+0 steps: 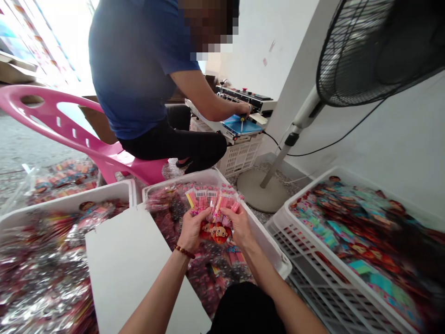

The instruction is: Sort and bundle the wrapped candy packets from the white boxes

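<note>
Both my hands grip a fanned bunch of clear plastic packets (212, 199) with pink and yellow sticks inside, barcodes near the top and red-haired cartoon heads at the bottom. My left hand (193, 229) closes on the left side, its thumb across the front. On the right side, my right hand (239, 223) pinches the bunch with the thumb in front. Below the hands is a white crate (282, 263) full of similar pink packets. A white board (128, 264) lies to the left of my left forearm, partly over the crates.
A crate (130, 192) of shiny packets stands left; another crate (306, 260) of packets stands right. A fan (295, 134) rises at the right. Ahead, a person in a blue shirt (135, 65) sits on a pink chair (79, 120), working at a machine (246, 97).
</note>
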The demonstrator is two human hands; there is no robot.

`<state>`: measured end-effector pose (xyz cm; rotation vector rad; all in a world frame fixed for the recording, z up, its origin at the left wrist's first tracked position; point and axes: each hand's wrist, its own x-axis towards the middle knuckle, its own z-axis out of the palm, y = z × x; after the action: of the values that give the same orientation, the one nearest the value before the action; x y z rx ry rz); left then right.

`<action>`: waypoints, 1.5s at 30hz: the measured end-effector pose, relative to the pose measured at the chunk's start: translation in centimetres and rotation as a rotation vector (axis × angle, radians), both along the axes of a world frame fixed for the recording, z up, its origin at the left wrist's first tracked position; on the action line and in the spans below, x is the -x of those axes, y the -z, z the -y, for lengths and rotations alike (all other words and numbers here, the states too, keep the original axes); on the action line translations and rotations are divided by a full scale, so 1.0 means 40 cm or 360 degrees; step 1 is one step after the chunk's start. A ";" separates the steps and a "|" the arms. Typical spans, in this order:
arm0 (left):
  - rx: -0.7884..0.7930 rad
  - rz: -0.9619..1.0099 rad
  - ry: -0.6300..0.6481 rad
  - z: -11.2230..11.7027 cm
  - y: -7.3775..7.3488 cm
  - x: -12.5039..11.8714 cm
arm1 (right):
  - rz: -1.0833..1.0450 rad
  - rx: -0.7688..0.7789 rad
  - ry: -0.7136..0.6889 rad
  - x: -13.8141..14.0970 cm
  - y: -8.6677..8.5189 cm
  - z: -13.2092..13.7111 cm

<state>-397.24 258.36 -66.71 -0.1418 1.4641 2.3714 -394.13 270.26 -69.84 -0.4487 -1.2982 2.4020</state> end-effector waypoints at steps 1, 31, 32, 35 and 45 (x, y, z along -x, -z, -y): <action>0.0011 -0.0010 -0.0012 0.001 0.004 0.002 | -0.0010 -0.0001 -0.0039 -0.002 -0.001 -0.001; 0.0133 -0.0127 0.0109 0.010 0.030 0.009 | 0.0027 0.0087 0.0006 -0.006 0.006 -0.006; 0.0157 -0.0134 0.0150 0.011 0.029 0.011 | 0.0035 0.0112 0.0046 -0.006 0.006 -0.012; 0.0241 -0.0156 0.0191 0.017 0.029 0.019 | 0.0043 0.0176 0.0100 -0.008 0.007 -0.027; 0.0187 -0.0239 0.0043 0.038 0.045 0.053 | 0.0027 0.0246 0.0056 -0.018 0.016 -0.035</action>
<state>-399.35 256.83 -68.50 0.0279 1.6640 2.3179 -393.41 271.67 -70.47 -0.5311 -1.1062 2.4840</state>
